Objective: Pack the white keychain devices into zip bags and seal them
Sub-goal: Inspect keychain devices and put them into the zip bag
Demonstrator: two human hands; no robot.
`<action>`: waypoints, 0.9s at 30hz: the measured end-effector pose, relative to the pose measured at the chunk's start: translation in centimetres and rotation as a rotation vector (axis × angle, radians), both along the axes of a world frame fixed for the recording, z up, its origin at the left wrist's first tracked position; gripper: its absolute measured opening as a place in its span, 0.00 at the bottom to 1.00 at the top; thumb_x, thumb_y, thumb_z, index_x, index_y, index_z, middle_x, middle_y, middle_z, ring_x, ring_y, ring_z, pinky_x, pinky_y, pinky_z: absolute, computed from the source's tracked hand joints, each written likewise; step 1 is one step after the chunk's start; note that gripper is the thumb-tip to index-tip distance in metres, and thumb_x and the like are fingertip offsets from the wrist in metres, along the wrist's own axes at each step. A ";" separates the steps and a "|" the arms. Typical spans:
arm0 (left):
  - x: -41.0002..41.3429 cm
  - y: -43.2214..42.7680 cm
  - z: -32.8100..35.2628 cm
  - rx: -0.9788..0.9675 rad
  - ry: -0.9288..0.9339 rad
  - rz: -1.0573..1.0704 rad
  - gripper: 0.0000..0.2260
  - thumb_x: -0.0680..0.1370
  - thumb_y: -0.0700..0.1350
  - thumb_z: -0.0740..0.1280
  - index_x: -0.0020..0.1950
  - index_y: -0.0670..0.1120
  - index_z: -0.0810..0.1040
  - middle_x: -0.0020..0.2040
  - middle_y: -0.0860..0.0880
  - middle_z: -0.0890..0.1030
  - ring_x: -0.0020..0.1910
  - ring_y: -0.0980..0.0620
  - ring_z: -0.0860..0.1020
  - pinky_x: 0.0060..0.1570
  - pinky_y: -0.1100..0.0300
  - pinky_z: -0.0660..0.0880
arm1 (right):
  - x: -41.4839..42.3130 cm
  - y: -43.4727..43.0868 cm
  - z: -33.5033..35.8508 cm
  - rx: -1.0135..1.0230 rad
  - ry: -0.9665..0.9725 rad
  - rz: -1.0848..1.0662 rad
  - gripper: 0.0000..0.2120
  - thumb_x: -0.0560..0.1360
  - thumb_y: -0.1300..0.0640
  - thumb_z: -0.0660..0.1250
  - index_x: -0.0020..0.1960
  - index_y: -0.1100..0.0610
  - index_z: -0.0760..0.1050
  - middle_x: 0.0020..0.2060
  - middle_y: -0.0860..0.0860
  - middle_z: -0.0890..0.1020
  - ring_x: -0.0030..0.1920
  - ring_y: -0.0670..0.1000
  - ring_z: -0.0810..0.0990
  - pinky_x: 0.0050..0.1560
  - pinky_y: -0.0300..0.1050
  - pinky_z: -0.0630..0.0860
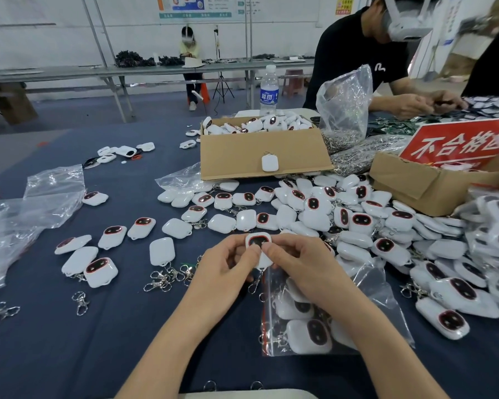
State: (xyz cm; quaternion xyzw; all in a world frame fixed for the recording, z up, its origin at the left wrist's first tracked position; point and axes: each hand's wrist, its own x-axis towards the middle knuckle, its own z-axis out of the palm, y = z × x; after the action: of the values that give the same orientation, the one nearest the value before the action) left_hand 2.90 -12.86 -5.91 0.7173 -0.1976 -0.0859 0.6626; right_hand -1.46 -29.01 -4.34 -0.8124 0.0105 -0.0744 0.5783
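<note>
My left hand and my right hand together pinch one white keychain device with a dark red-rimmed face, held above the blue table with its metal clasp dangling below. Under my right forearm lies a clear zip bag with a red seal strip, holding several devices. Loose white devices cover the table ahead and to the right in a thick heap. More lie scattered to the left.
A cardboard box full of devices stands ahead, a second box with a red sign at right. Loose metal clasps lie at left, empty plastic bags farther left. A water bottle and another person are beyond.
</note>
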 end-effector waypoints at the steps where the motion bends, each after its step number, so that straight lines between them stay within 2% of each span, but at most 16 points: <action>1: 0.0 0.0 0.0 -0.005 0.002 -0.005 0.08 0.82 0.44 0.67 0.54 0.54 0.84 0.40 0.52 0.82 0.38 0.60 0.77 0.40 0.68 0.76 | 0.0 0.0 0.0 0.008 0.000 -0.002 0.09 0.80 0.50 0.68 0.44 0.41 0.83 0.36 0.54 0.84 0.33 0.45 0.77 0.37 0.37 0.74; 6: -0.1 0.2 0.4 -0.021 -0.039 -0.040 0.09 0.82 0.45 0.67 0.57 0.58 0.84 0.44 0.49 0.84 0.41 0.58 0.79 0.44 0.68 0.76 | 0.2 -0.1 0.0 0.073 0.018 -0.037 0.06 0.80 0.52 0.69 0.45 0.46 0.83 0.30 0.44 0.82 0.31 0.41 0.79 0.37 0.32 0.75; 8: -0.1 0.3 0.4 -0.021 -0.050 -0.053 0.10 0.82 0.45 0.67 0.58 0.57 0.84 0.47 0.47 0.85 0.44 0.58 0.80 0.46 0.66 0.77 | 0.2 -0.1 0.1 0.091 0.029 -0.034 0.06 0.80 0.53 0.69 0.45 0.47 0.82 0.31 0.45 0.83 0.31 0.42 0.80 0.36 0.32 0.75; 12: -0.1 0.3 0.6 -0.011 -0.066 -0.077 0.10 0.83 0.45 0.66 0.60 0.57 0.84 0.49 0.52 0.86 0.45 0.60 0.80 0.46 0.66 0.77 | 0.1 -0.2 0.4 0.099 0.043 -0.025 0.07 0.79 0.53 0.69 0.43 0.48 0.81 0.29 0.44 0.82 0.29 0.41 0.80 0.33 0.30 0.74; 19: -0.2 0.3 0.7 0.014 -0.080 -0.075 0.12 0.83 0.44 0.67 0.61 0.59 0.83 0.47 0.54 0.86 0.42 0.61 0.79 0.45 0.69 0.76 | 0.2 -0.1 0.3 0.127 0.050 -0.037 0.07 0.79 0.54 0.69 0.43 0.50 0.81 0.29 0.43 0.82 0.29 0.41 0.80 0.33 0.30 0.73; 21: -0.2 0.4 0.7 0.050 -0.097 -0.083 0.14 0.82 0.44 0.68 0.60 0.64 0.81 0.47 0.50 0.85 0.42 0.57 0.79 0.47 0.69 0.76 | 0.2 -0.2 0.2 0.130 0.046 -0.047 0.06 0.79 0.54 0.69 0.44 0.49 0.82 0.30 0.45 0.82 0.29 0.42 0.80 0.34 0.31 0.74; 24: -0.1 0.3 0.5 0.065 -0.103 -0.095 0.16 0.81 0.43 0.68 0.60 0.65 0.80 0.49 0.45 0.85 0.49 0.43 0.80 0.52 0.61 0.77 | 0.3 -0.3 0.0 0.096 0.034 -0.037 0.05 0.79 0.53 0.69 0.46 0.48 0.83 0.31 0.46 0.83 0.31 0.43 0.79 0.37 0.35 0.76; 27: -0.1 0.2 0.4 0.066 -0.107 -0.093 0.17 0.81 0.41 0.69 0.58 0.66 0.81 0.48 0.50 0.86 0.50 0.46 0.82 0.50 0.66 0.78 | 0.2 -0.5 0.0 0.081 0.023 -0.020 0.04 0.79 0.55 0.70 0.49 0.49 0.84 0.34 0.49 0.85 0.33 0.43 0.81 0.40 0.34 0.77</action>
State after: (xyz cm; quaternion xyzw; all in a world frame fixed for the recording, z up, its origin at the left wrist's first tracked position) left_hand 2.83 -12.63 -5.52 0.7324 -0.2629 -0.0847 0.6224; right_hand -1.24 -29.52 -4.36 -0.7890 0.0284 -0.0706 0.6097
